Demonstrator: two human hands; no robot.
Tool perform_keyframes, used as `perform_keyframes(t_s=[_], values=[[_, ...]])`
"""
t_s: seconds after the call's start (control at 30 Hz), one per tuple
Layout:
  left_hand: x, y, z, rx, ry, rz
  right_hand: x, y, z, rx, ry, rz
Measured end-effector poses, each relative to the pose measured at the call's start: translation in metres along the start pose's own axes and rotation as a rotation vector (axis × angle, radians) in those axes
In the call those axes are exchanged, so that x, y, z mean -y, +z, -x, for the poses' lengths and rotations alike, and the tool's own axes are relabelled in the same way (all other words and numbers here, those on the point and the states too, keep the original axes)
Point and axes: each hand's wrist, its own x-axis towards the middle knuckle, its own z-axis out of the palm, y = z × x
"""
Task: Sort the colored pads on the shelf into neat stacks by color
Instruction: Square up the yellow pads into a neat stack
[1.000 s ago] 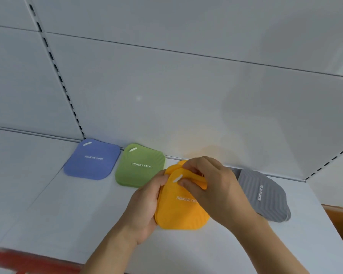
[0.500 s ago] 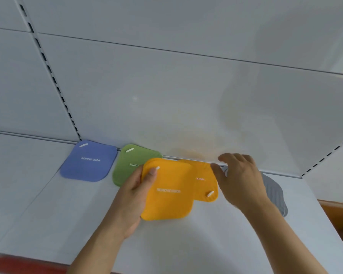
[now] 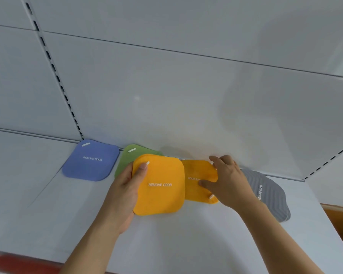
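Observation:
My left hand (image 3: pixel 125 194) grips an orange pad (image 3: pixel 158 184), held just above the white shelf (image 3: pixel 166 244), thumb on its top left corner. A second orange pad (image 3: pixel 196 171) lies flat to its right, text upside down. My right hand (image 3: pixel 228 182) rests on that pad's right side, thumb pressing its face, fingers spread. A green pad (image 3: pixel 125 161) lies behind my left hand, partly hidden. Left of it lies a blue pad (image 3: pixel 91 161). Mostly covered by my right wrist, a grey ribbed pad (image 3: pixel 269 192) lies at the right.
The shelf's white back panel (image 3: pixel 186 95) rises just behind the pads. A red rail (image 3: pixel 18 262) runs along the shelf's front edge at lower left. A brown wooden surface (image 3: pixel 337 216) shows beyond the shelf's right end.
The two orange pads, held together a second ago, have been separated. My left hand carried one leftward; my right hand has come down onto the other one lying on the shelf.

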Motion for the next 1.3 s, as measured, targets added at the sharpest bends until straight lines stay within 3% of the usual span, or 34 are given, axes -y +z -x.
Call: perform_keyframes(t_s=[0.2, 0.33, 0.43, 0.63, 0.73, 0.8, 0.97, 1.1, 1.2, 1.3], values=[[0.000, 0.004, -0.003, 0.013, -0.005, -0.006, -0.003, -0.001, 0.002, -0.022, 0.064, 0.275], [0.001, 0.004, -0.004, 0.013, -0.003, -0.017, -0.003, -0.006, 0.014, 0.023, -0.012, 0.007], [-0.001, 0.005, -0.007, -0.001, 0.005, -0.026, 0.004, -0.003, 0.027, 0.090, -0.090, -0.026], [-0.007, 0.006, -0.009, -0.025, -0.010, -0.009, -0.003, -0.028, 0.042, -0.292, -0.202, -0.162], [-0.010, 0.007, -0.009, -0.030, -0.037, 0.008, 0.004, -0.077, 0.057, -0.358, -0.331, -0.139], [-0.011, 0.010, -0.008, -0.026, -0.044, 0.007, 0.011, -0.105, 0.066, -0.306, -0.444, -0.131], [-0.008, 0.024, -0.003, 0.058, -0.030, -0.036, 0.034, -0.112, 0.069, 0.016, -0.612, -0.005], [-0.001, 0.041, 0.006, 0.149, -0.029, -0.083, 0.062, -0.068, 0.054, 0.015, -0.679, 0.025], [0.003, 0.049, 0.014, 0.225, -0.027, -0.111, 0.063, -0.046, 0.052, -0.113, -0.596, -0.113], [0.007, 0.047, 0.016, 0.212, -0.051, -0.044, 0.051, -0.036, 0.053, -0.273, -0.381, -0.068]])
